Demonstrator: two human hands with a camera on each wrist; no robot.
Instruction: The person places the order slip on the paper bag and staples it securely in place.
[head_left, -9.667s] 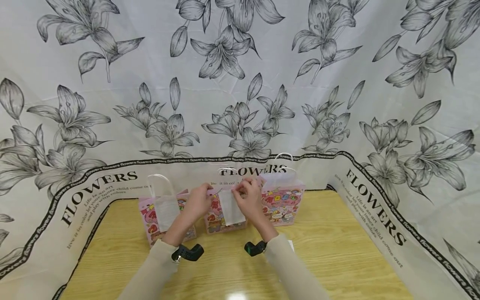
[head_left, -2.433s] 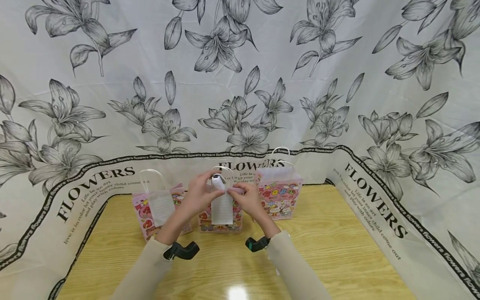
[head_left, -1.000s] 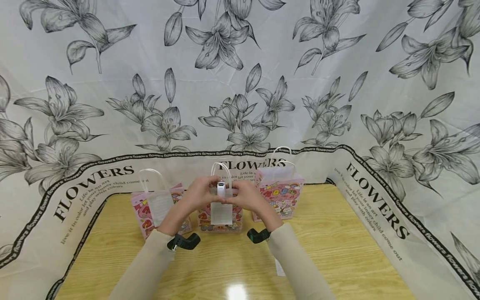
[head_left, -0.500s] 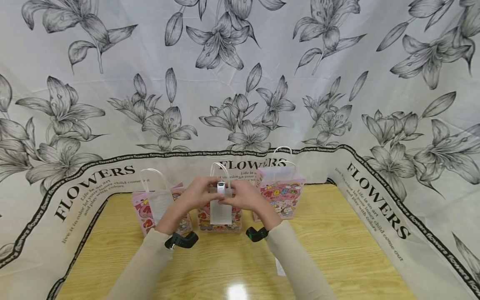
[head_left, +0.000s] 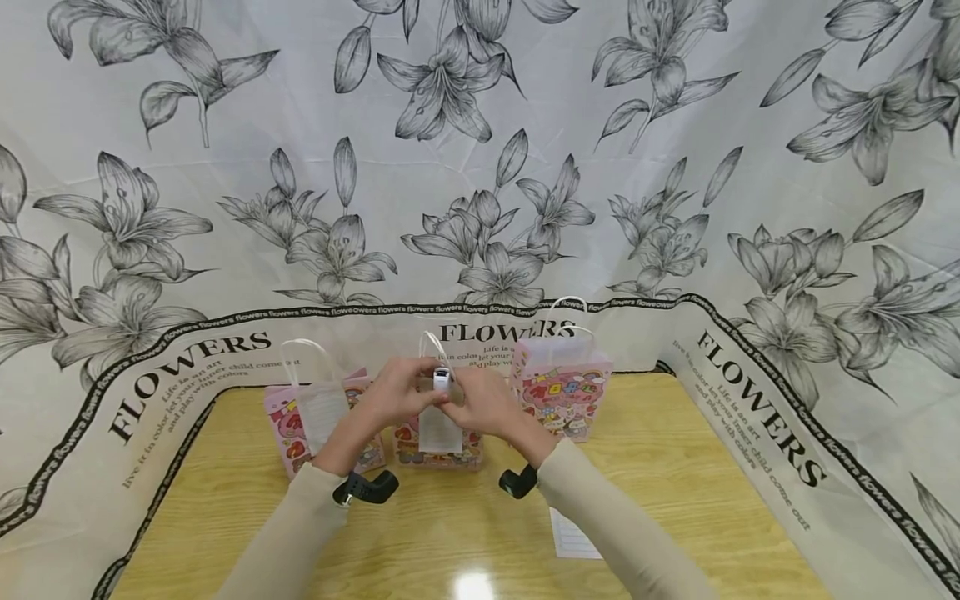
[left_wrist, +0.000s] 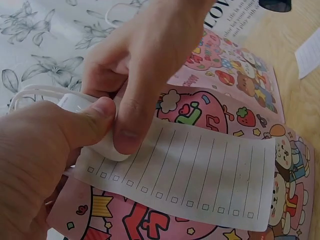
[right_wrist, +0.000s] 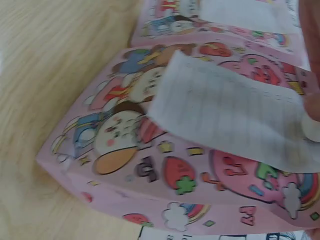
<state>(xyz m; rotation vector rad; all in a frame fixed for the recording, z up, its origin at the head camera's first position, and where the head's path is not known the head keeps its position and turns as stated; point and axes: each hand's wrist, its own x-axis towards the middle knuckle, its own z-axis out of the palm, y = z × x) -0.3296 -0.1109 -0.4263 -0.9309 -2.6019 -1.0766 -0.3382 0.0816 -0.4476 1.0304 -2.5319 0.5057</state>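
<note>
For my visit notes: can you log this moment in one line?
left hand, right hand: hold white device | lined sheet: overlapping middle bag | another sheet: on table

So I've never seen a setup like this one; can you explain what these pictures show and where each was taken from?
There is no machine here, just a person's bare left hand and right hand. The wide picture comes from a camera worn on the head, looking forward and down. The two close ones come from cameras worn on the left and right wrists.

On the wooden table stand three pink cartoon gift bags: a left bag, a middle bag and a right bag. A lined slip lies by the right forearm.

Both hands grip a small white tool, perhaps a mini stapler, at the top of a checklist slip against the middle bag.
</note>
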